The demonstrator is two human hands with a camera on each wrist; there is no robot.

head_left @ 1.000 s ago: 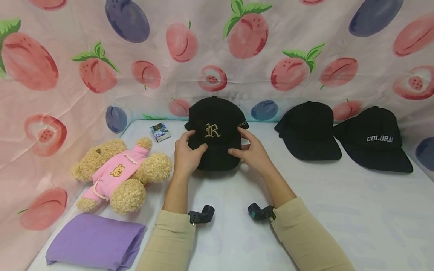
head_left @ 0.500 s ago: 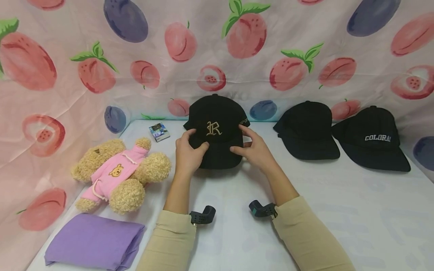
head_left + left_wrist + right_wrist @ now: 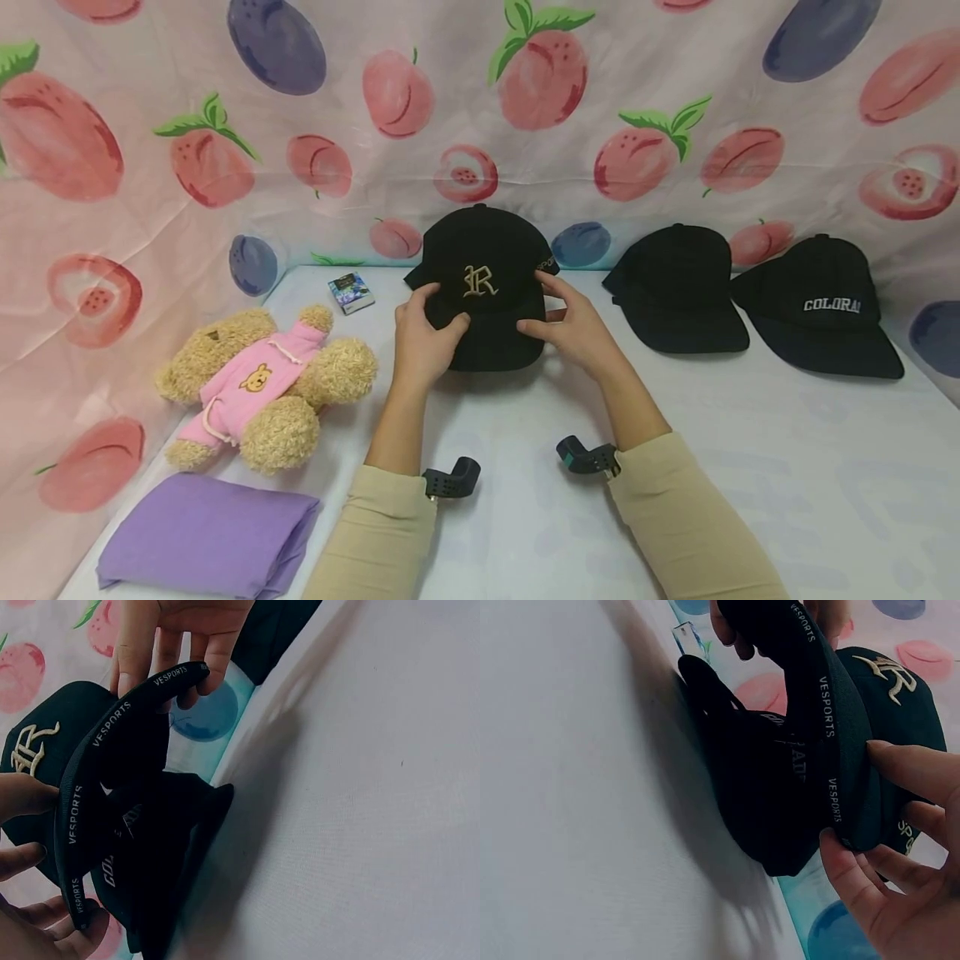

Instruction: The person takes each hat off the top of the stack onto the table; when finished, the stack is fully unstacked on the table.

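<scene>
A black cap (image 3: 487, 250) with a gold embroidered letter is held between both hands, brim toward me. My left hand (image 3: 427, 333) grips its left side, thumb on the brim and fingers at the edge. On the right, my right hand (image 3: 573, 325) grips the other side the same way. "VESPORTS" lettering runs along the brim (image 3: 112, 724) edge in the left wrist view. Beneath the raised cap, both wrist views show another dark cap (image 3: 742, 780) with pale lettering on the table; from the head view the held cap mostly hides it.
Two more black caps stand to the right, one plain (image 3: 678, 287) and one lettered (image 3: 825, 308). At left lie a teddy bear (image 3: 258, 379) in a pink top, a small box (image 3: 351, 292) and a folded purple cloth (image 3: 206, 533). A fruit-print curtain (image 3: 547, 158) hangs behind.
Both hands have shifted the held cap slightly up and to the right, keeping their grip. The other things keep their places, apart from a small shift of the whole head view.
</scene>
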